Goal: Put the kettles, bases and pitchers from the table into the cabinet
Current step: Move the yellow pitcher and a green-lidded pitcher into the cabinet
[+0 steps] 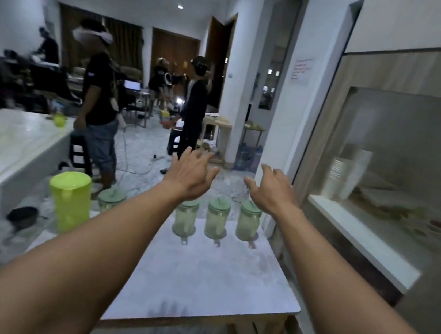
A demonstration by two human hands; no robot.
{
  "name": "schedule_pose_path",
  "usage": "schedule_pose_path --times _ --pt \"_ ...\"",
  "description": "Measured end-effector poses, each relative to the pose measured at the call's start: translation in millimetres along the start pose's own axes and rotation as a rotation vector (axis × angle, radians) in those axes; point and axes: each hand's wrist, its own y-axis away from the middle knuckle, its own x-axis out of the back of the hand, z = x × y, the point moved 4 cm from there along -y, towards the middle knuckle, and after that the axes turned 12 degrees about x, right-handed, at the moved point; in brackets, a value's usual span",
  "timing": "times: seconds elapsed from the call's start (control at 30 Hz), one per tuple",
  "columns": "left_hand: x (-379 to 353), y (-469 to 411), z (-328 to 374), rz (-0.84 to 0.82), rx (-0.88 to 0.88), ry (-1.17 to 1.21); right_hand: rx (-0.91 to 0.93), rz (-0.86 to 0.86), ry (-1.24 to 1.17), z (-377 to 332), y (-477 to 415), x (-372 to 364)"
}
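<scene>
Several pale green kettles stand in a row at the far end of the white table: one at the left, then a kettle, a middle one and the rightmost. A lime-green pitcher stands at the table's far left, with a black base beside it. My left hand and my right hand are stretched out above the kettles, fingers spread, holding nothing. The cabinet with a glass front is on the right.
A white counter lies to the left. Several people stand in the room beyond the table. Water bottles sit on the floor by a white pillar. Stacked white items show behind the cabinet glass.
</scene>
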Motion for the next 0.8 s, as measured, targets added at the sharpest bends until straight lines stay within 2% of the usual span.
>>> schedule_pose_path --times 0.27,0.43,0.8 --pt "-6.1 10.2 -127.4 0.024 0.264 -0.031 0.215 -0.143 -0.101 -85.1 -53.7 -93.4" --pt "-10.6 8.2 -205.3 0.038 0.379 -0.057 0.275 -0.203 -0.169 -141.2 -81.2 -152.2" --pt "-27.5 -15.1 -357.9 0.022 0.444 -0.002 0.272 -0.289 -0.23 -258.9 -128.6 -268.9"
